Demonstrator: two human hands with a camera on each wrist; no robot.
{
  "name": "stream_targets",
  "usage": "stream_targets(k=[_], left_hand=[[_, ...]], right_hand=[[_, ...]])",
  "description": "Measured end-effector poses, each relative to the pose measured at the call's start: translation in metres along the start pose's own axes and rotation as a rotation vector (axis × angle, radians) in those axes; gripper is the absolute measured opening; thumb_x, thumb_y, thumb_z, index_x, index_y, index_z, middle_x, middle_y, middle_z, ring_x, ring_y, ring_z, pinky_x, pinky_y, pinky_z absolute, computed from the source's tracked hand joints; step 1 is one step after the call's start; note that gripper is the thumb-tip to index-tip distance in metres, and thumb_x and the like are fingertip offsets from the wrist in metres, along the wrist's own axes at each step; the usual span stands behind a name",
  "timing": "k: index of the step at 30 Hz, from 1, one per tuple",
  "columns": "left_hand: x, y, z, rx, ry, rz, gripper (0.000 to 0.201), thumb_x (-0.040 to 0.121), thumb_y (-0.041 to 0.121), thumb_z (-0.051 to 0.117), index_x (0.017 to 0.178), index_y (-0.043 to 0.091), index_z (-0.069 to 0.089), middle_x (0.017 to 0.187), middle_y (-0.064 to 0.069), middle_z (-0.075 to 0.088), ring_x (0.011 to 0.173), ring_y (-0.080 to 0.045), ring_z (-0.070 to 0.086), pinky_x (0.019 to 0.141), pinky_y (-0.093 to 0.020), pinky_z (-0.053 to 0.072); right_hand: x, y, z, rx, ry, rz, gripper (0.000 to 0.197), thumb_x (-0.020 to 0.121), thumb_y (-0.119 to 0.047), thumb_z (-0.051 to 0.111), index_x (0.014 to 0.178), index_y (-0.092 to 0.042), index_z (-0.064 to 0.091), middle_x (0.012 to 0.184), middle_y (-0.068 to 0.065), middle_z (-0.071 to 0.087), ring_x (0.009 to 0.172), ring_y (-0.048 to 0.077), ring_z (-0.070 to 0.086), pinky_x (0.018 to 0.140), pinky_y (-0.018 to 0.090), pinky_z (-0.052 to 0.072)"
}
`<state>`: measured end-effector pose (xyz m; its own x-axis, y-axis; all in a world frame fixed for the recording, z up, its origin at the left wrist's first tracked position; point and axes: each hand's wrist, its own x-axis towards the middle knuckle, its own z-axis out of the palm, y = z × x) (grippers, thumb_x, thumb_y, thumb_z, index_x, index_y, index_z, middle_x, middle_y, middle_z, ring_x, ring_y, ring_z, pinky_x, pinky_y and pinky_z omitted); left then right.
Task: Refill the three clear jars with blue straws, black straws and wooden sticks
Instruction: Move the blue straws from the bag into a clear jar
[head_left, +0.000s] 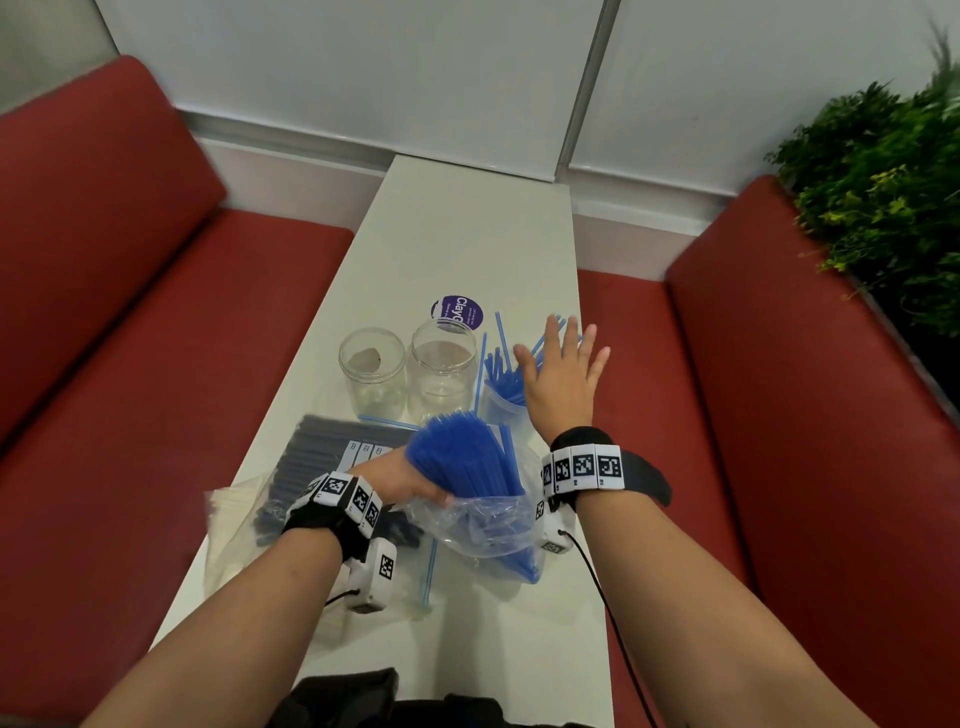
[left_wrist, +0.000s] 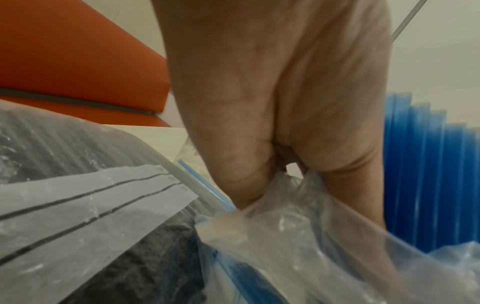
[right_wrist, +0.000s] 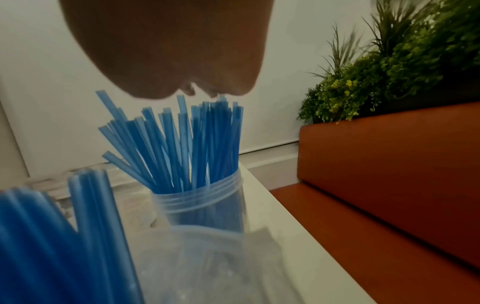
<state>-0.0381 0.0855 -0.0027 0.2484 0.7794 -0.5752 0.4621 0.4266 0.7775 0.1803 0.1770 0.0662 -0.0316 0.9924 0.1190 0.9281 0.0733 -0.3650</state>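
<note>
Three clear jars stand mid-table: the left jar (head_left: 371, 364) and middle jar (head_left: 441, 364) hold no straws, and the right jar (head_left: 501, 402) (right_wrist: 197, 197) holds blue straws (right_wrist: 182, 144). My right hand (head_left: 563, 374) (right_wrist: 168, 47) hovers flat over those straw tips with its fingers spread, holding nothing. My left hand (head_left: 410, 480) (left_wrist: 272, 102) grips a clear zip bag (head_left: 483, 525) (left_wrist: 285, 236) at its mouth. A thick bundle of blue straws (head_left: 467, 457) (left_wrist: 428, 174) sticks out of it. A bag of black straws (head_left: 322, 467) (left_wrist: 78, 185) lies just to the left.
A purple round lid (head_left: 457, 312) lies behind the jars. Another clear bag (head_left: 228, 525) sits at the table's left edge. Red bench seats (head_left: 156, 338) flank the narrow white table (head_left: 467, 223), with a green plant (head_left: 883, 182) (right_wrist: 402, 61) behind the right one.
</note>
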Motion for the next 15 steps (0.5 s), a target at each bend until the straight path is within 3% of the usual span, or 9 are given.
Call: stream_targets(k=[2,5,7,8,10,11,13,15], left_hand=[[-0.001,-0.003,0.001,-0.012,0.010,0.002,0.045,0.069,0.017,0.090,0.100,0.037,0.065,0.097,0.016,0.071,0.088,0.005,0.066,0.064,-0.009,0.048],[-0.002,-0.008,0.002,-0.012,0.008,0.005,0.047,0.070,0.013,0.088,0.106,0.033,0.066,0.103,0.011,0.071,0.099,-0.006,0.066,0.077,-0.018,0.053],[-0.006,-0.008,0.002,-0.012,-0.008,0.010,0.052,0.070,0.015,0.088,0.116,0.026,0.066,0.113,0.003,0.071,0.109,-0.016,0.065,0.095,-0.033,0.054],[-0.008,-0.008,0.002,0.001,-0.011,0.007,0.055,0.069,0.018,0.088,0.118,0.024,0.065,0.116,-0.001,0.070,0.112,-0.019,0.064,0.100,-0.038,0.052],[-0.013,-0.010,0.001,0.021,-0.015,0.013,0.055,0.063,0.024,0.087,0.114,0.024,0.067,0.113,-0.002,0.071,0.108,-0.019,0.065,0.099,-0.038,0.052],[-0.016,-0.011,0.001,0.005,-0.021,0.026,0.049,0.062,0.022,0.086,0.108,0.027,0.070,0.106,0.001,0.074,0.103,-0.016,0.067,0.094,-0.034,0.054],[-0.023,-0.013,-0.001,-0.015,-0.037,0.053,0.033,0.064,0.011,0.082,0.089,0.031,0.075,0.090,0.007,0.075,0.087,-0.008,0.069,0.077,-0.024,0.055],[-0.031,-0.018,-0.003,-0.038,-0.026,0.058,0.032,0.063,0.007,0.080,0.086,0.029,0.076,0.087,0.001,0.074,0.081,-0.009,0.069,0.073,-0.024,0.057]], right_hand=[[0.000,-0.001,-0.005,0.097,0.140,-0.054,0.061,0.108,-0.048,0.033,0.160,-0.016,0.025,0.169,0.010,0.012,0.157,0.030,-0.005,0.124,0.055,-0.008],[-0.001,-0.005,-0.013,0.226,0.308,-0.134,0.049,0.108,-0.033,0.042,0.153,-0.012,0.042,0.164,0.013,0.029,0.156,0.031,0.011,0.126,0.048,-0.004],[-0.009,-0.010,-0.016,0.293,0.433,-0.249,0.037,0.105,-0.024,0.046,0.135,-0.010,0.062,0.138,0.014,0.059,0.137,0.033,0.047,0.121,0.045,0.024],[-0.015,-0.013,-0.017,0.333,0.450,-0.309,0.034,0.103,-0.024,0.046,0.124,-0.010,0.068,0.118,0.010,0.068,0.117,0.029,0.061,0.108,0.041,0.039],[-0.031,-0.024,-0.014,0.449,0.306,-0.383,0.033,0.101,-0.027,0.044,0.114,-0.012,0.070,0.088,0.003,0.072,0.082,0.019,0.065,0.078,0.035,0.051],[-0.038,-0.029,-0.011,0.497,0.181,-0.389,0.031,0.101,-0.028,0.045,0.114,-0.015,0.069,0.079,0.001,0.070,0.072,0.017,0.063,0.070,0.034,0.051],[-0.046,-0.037,-0.004,0.519,-0.035,-0.387,0.025,0.101,-0.025,0.050,0.115,-0.018,0.069,0.073,0.000,0.067,0.068,0.015,0.062,0.068,0.034,0.054],[-0.047,-0.040,0.005,0.513,-0.189,-0.359,0.024,0.101,-0.020,0.051,0.115,-0.018,0.070,0.079,0.001,0.069,0.076,0.017,0.066,0.076,0.036,0.057]])
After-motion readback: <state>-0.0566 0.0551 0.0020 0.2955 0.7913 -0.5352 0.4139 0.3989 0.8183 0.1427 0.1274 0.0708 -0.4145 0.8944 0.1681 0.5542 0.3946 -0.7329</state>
